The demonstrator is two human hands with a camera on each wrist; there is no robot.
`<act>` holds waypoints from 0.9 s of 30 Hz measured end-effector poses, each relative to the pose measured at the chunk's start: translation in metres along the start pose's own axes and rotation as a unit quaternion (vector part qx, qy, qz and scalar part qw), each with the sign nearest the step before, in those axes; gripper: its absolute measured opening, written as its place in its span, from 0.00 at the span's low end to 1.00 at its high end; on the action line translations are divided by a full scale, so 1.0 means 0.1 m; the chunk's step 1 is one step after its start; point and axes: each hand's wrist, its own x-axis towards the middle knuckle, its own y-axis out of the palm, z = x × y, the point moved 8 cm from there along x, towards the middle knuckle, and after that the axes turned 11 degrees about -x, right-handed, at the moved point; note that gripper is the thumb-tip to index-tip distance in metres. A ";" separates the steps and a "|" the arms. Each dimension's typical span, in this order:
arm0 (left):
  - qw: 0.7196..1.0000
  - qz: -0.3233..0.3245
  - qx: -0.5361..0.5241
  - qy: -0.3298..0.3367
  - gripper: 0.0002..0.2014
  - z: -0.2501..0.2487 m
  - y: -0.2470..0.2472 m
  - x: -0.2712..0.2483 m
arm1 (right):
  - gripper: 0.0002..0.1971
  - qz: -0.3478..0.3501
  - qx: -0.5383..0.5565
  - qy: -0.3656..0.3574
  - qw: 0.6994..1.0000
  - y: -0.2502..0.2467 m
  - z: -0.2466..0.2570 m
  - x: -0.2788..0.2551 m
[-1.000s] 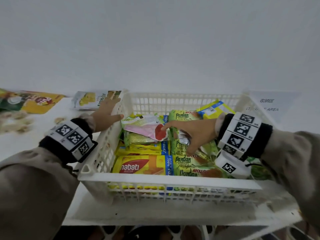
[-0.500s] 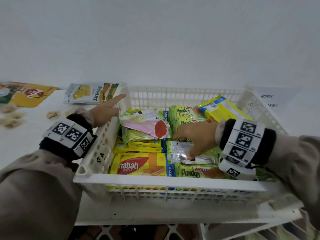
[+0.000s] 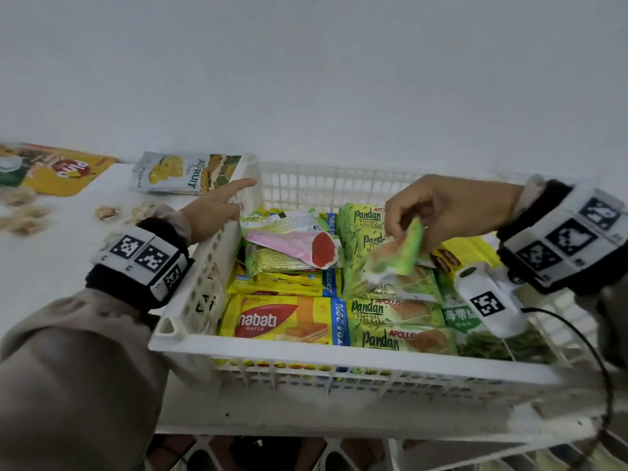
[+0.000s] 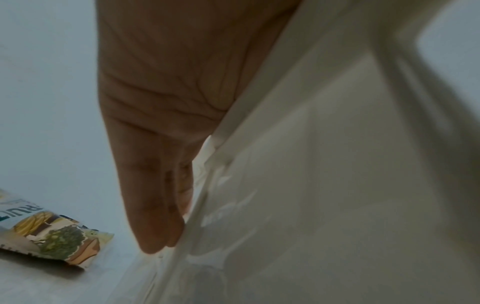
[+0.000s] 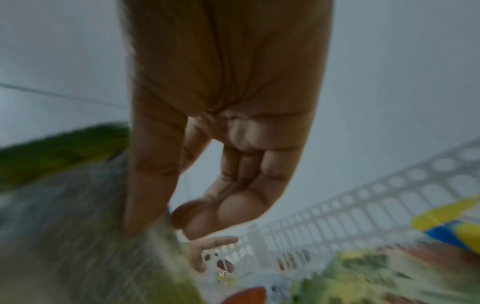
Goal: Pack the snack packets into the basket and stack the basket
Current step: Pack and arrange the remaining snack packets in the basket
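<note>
A white perforated basket (image 3: 339, 355) sits in front of me, packed with snack packets: a yellow Nabati wafer pack (image 3: 285, 321), several green Pandan cake packets (image 3: 397, 314) and a pink-and-red packet (image 3: 292, 244). My right hand (image 3: 438, 212) hovers over the middle of the basket and pinches one end of a green Pandan packet (image 3: 396, 254), lifting it tilted above the others; that packet (image 5: 85, 236) is a blur in the right wrist view. My left hand (image 3: 217, 207) rests with straight fingers (image 4: 155, 216) against the outside of the basket's left wall (image 4: 311, 185).
On the white table left of the basket lie a jackfruit snack pouch (image 3: 185, 173), its corner (image 4: 52, 240) in the left wrist view, a yellow pouch (image 3: 61, 171) and several loose snack pieces (image 3: 107, 212). A white wall stands behind. More white baskets (image 3: 475, 453) show below the table edge.
My right hand has closed on a green Pandan packet in the basket and raised it off the pile. My left hand has stayed flat against the basket's left wall.
</note>
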 end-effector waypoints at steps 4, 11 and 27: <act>1.000 0.000 -0.018 0.000 0.31 0.01 0.00 0.00 | 0.22 0.042 -0.022 0.019 0.999 0.15 -0.35 -0.08; 0.999 0.005 -0.032 0.000 0.31 0.01 0.00 -0.02 | 0.10 0.021 -0.136 0.162 0.977 0.25 -0.74 -0.10; 1.000 -0.008 -0.018 0.010 0.30 0.03 -0.01 0.00 | 0.11 0.036 -0.175 0.109 0.978 0.40 -0.48 0.06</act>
